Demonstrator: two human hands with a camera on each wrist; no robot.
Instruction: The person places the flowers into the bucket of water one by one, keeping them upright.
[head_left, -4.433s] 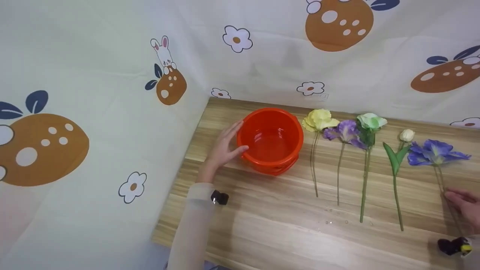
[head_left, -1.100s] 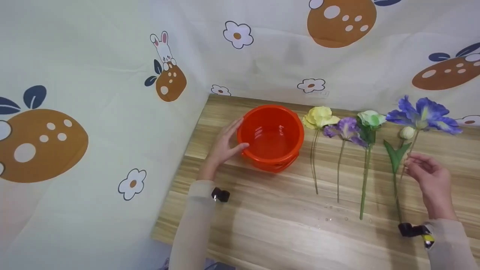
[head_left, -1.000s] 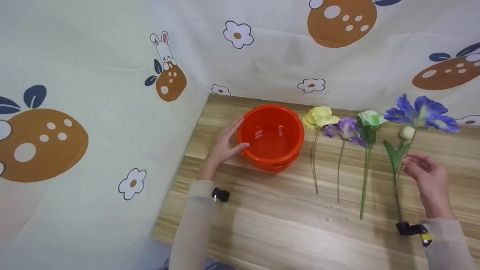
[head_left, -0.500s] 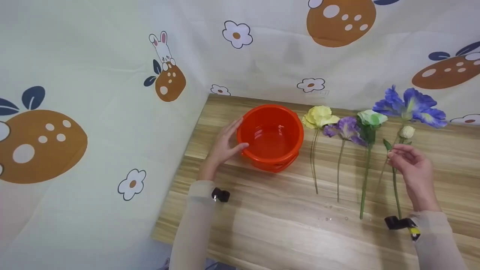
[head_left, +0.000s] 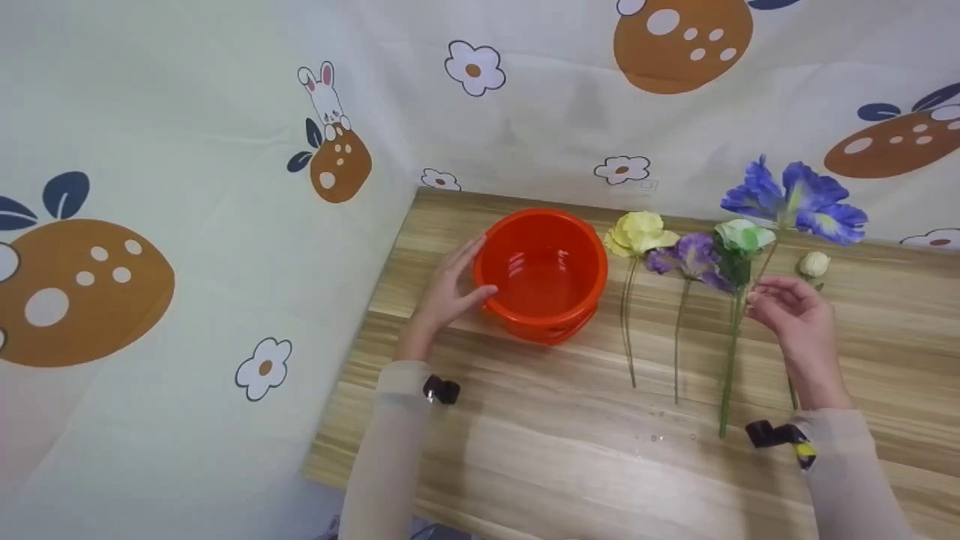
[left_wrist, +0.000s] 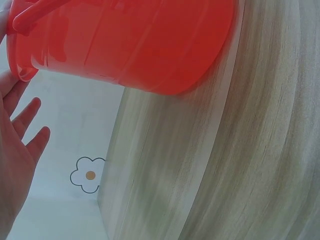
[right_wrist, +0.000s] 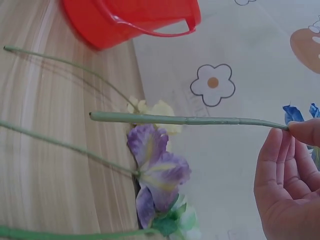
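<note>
My right hand [head_left: 799,326] pinches the stem of a blue-purple artificial flower [head_left: 799,199] between thumb and fingertips. Its bloom is raised above the table, and in the right wrist view the lower stem [right_wrist: 165,120] points out free from the fingers. Against the left side of a red bucket [head_left: 540,330] my left hand [head_left: 448,294] rests with fingers extended, the thumb at the rim. The left wrist view shows the bucket's wall [left_wrist: 130,45] beside the spread fingers. Nothing lies inside the bucket.
Right of the bucket lie a yellow flower [head_left: 639,234], a purple flower [head_left: 694,256] and a pale green flower [head_left: 742,236]. A white tulip bud [head_left: 814,264] is farther right, its stem partly behind my right arm. Patterned cloth [head_left: 540,127] borders the wooden table [head_left: 555,442].
My right hand has picked the blue-purple flower up from the table at the far right and carried it left, past the tulip bud. The left hand has stayed at the bucket.
</note>
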